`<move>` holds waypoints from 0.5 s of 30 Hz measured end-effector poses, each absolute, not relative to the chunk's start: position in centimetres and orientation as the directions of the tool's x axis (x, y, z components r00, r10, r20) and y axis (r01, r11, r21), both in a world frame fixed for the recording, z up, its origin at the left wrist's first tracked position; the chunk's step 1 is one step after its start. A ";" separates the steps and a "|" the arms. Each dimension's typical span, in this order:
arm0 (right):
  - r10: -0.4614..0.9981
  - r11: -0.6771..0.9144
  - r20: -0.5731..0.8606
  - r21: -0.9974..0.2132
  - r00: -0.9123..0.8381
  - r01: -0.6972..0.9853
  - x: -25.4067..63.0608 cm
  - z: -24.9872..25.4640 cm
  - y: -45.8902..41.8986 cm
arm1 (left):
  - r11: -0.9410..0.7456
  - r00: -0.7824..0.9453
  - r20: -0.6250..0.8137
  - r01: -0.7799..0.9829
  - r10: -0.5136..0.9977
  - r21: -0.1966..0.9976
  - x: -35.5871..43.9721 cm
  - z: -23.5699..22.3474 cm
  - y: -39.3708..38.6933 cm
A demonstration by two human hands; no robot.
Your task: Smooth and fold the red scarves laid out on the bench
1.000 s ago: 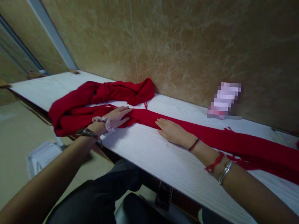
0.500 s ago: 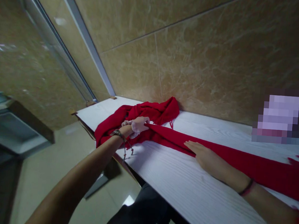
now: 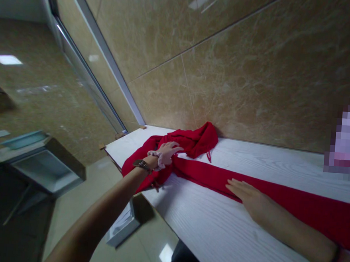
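Note:
A long red knitted scarf (image 3: pixel 292 201) lies stretched along a white wood-grain tabletop (image 3: pixel 215 233), with its far end bunched in a heap (image 3: pixel 189 142) against the wall. My left hand (image 3: pixel 168 151) reaches far out and rests on the bunched end, fingers spread over the cloth. My right hand (image 3: pixel 248 194) lies flat, palm down, on the front edge of the stretched part, fingers extended. A watch and a pale scrunchie sit on my left wrist.
A glossy brown tiled wall (image 3: pixel 242 72) runs right behind the table. A blurred-out lilac object (image 3: pixel 346 139) stands by the wall at the right. Below the table's left end lie a tiled floor, a white box (image 3: pixel 122 227) and a grey cabinet (image 3: pixel 40 165).
The view has swung left and up. My left hand has slid further along the scarf onto the bunched end. My right hand stays flat on the stretched part.

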State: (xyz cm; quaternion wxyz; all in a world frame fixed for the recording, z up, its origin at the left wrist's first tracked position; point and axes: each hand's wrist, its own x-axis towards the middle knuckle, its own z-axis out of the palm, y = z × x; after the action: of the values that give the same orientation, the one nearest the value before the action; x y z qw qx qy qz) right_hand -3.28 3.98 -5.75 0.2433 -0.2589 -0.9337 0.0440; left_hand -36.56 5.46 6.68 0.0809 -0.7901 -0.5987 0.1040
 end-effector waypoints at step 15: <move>0.577 0.816 0.443 -0.270 -0.686 0.512 -2.9 -3.2 3.1 | -0.358 0.380 0.018 0.884 0.925 -0.299 -34.3 5.7 2.6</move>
State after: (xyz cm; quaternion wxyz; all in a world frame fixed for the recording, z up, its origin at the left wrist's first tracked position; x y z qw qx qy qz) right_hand -2.91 3.11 -3.15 0.2619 -0.2971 -0.9161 0.0623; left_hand -34.35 2.62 5.73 0.1307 -0.8204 -0.5514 0.0771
